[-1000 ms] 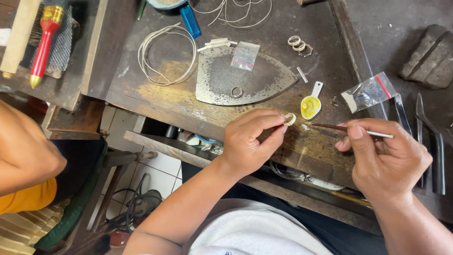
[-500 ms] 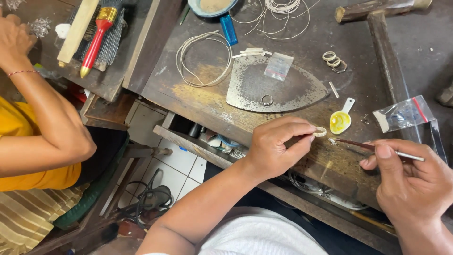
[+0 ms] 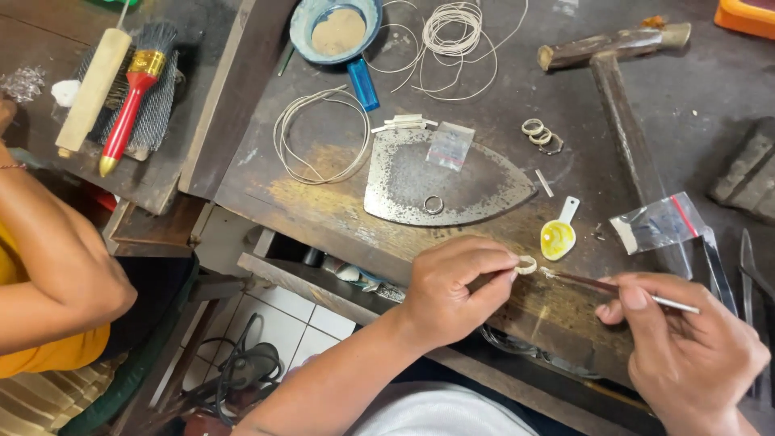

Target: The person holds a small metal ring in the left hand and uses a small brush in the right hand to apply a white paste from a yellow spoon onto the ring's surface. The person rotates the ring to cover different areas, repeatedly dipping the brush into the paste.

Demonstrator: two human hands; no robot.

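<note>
2 hands work at the near bench edge (image 3: 339, 278): my left hand (image 3: 452, 291) pinches a small pale ring (image 3: 526, 264); my right hand (image 3: 686, 347) grips a thin brush (image 3: 613, 288), tip touching it. Bare wood lies just beyond.

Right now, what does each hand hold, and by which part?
The left hand pinches a small pale metal ring by its side at the fingertips. The right hand grips a thin brush-like tool along its rear shaft.
</note>
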